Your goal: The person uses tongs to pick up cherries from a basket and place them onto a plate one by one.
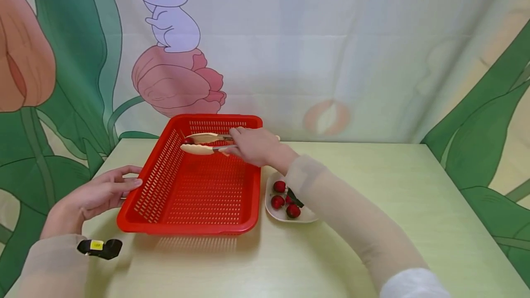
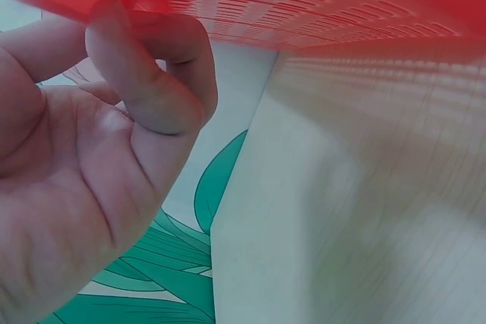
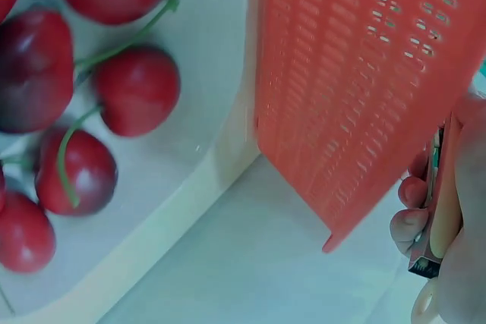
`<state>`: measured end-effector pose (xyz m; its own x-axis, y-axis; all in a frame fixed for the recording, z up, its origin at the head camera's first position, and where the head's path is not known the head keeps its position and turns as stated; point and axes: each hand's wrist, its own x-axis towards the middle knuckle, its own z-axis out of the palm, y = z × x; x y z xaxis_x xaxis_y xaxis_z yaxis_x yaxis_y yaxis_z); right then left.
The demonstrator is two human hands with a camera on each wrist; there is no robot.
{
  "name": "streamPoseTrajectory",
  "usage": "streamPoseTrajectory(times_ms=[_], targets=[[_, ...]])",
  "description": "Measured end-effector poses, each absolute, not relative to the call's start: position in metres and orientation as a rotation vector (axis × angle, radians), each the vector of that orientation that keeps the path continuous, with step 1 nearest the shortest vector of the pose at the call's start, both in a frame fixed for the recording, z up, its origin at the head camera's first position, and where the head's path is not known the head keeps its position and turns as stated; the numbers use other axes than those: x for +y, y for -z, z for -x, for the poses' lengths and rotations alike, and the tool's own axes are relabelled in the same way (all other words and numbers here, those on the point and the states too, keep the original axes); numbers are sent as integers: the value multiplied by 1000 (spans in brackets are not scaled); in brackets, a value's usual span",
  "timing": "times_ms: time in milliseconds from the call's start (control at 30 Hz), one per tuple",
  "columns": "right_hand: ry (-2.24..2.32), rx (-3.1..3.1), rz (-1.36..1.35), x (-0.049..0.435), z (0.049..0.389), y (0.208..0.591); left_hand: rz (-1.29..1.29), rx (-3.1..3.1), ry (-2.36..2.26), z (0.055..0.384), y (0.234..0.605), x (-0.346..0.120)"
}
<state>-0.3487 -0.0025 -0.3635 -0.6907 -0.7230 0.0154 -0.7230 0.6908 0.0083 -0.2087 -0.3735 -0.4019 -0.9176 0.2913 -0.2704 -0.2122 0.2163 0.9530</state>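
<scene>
My left hand (image 1: 105, 190) grips the left rim of a red perforated plastic basket (image 1: 203, 192). In the left wrist view the left hand's fingers (image 2: 144, 73) curl at the basket's edge, and the basket's underside (image 2: 342, 5) hangs over the table. My right hand (image 1: 256, 146) reaches across the basket's right rim and holds tongs (image 1: 198, 149) with cream scalloped tips. A red cherry (image 1: 188, 140) with a stem sits between those tips, inside the basket by its left wall; how firmly it is pinched, I cannot tell. The right wrist view shows the tongs' handle end (image 3: 444, 225) in that hand.
Right of the basket, partly under my right forearm, stands a white plate (image 1: 308, 217) with several dark red cherries (image 3: 137, 90), some with green stems. A pale wooden table (image 1: 393, 187) carries everything. Behind it hangs a curtain (image 1: 269, 36) printed with flowers and a rabbit.
</scene>
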Motion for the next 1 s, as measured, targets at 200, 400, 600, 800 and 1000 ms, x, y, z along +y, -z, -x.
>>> streamPoseTrajectory(times_ms=[200,400,600,800,1000], targets=[[-73,-2885,-1216,16,348,356,-72,2115,-1737,209,402,-372],[-70,-2862,-1183,35,343,348,-70,2132,-1722,209,402,-373],[-139,-2843,-1188,51,343,347,-81,2149,-1726,209,401,-374],[-162,-2833,-1180,69,341,350,-94,2146,-1730,210,401,-371],[-298,-2775,-1205,89,336,351,-85,2139,-1728,210,401,-371]])
